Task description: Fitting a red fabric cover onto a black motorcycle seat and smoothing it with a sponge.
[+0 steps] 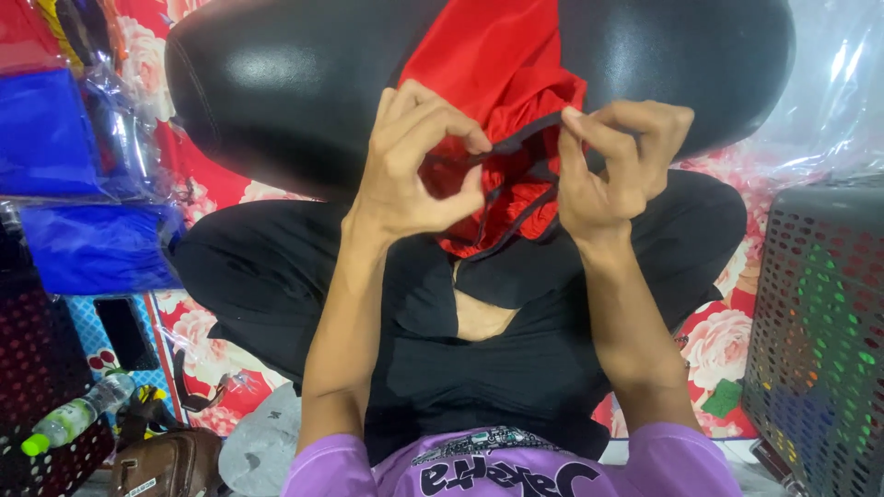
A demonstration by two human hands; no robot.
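The person sits cross-legged on the floor, and both hands work at a bunched red fabric garment (pixel 502 87) draped over a glossy black padded cushion (pixel 295 83) in front of the knees. A thin black drawstring cord (pixel 516 143) runs along the gathered edge of the garment, stretched between the two hands above the lap.

The left hand (pixel 414 166) is closed in a pinch, thumb and forefinger meeting on the cord's left end, the other fingers curled loosely. The right hand (pixel 617 156) is likewise closed, its fingertips (pixel 573 118) nipping the cord's right part and pulling it taut.

I judge the fabric light, soft and limp; it would slump and slide on the slick cushion unless held. The cord looks narrow and flexible, best taken in a fingertip pinch close to where it leaves the hem, since a loose hold would let it slip back into the folds.

How the cord enters the fabric is hidden behind the left fingers and the folds, and loops of it hang below in shadow. The garment's upper part is cut off at the frame's top. At the right edge stands a grey perforated plastic basket (pixel 820 313); its contents show only as coloured specks. A clear plastic bottle with a green cap (pixel 69 423) lies at the lower left.
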